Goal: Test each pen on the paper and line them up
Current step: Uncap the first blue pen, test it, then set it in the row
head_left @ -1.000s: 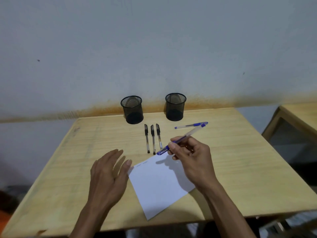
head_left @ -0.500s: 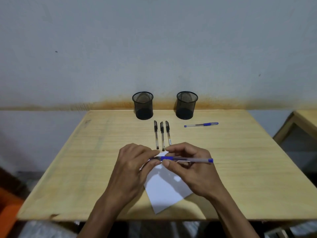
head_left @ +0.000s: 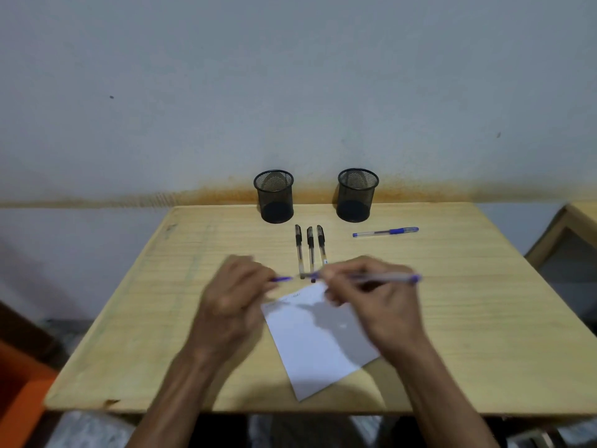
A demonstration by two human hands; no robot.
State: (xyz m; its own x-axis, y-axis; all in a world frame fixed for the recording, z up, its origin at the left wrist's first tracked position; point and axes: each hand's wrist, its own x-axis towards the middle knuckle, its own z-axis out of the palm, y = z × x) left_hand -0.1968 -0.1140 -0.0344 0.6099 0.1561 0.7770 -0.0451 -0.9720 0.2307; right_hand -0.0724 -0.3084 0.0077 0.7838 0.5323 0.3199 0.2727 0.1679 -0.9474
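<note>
My right hand (head_left: 374, 299) grips a blue pen (head_left: 387, 278), which lies level above the top edge of the white paper (head_left: 316, 344). My left hand (head_left: 232, 302) pinches the pen's blue cap (head_left: 281, 279), a short way left of the barrel. Both hands are blurred by motion. Three black pens (head_left: 310, 250) lie side by side behind the paper, pointing toward me. A second blue pen (head_left: 386, 232) lies crosswise at the back right. Faint scribbles mark the paper's top edge.
Two black mesh pen cups (head_left: 274, 197) (head_left: 357, 195) stand at the back of the wooden table (head_left: 484, 318) against the wall. Another wooden table's corner (head_left: 578, 218) shows at the right. Something orange (head_left: 19, 392) sits low at the left.
My left hand came off the paper and met the pen. The cap has now come away leftward from the barrel, and both hands have drawn apart.
</note>
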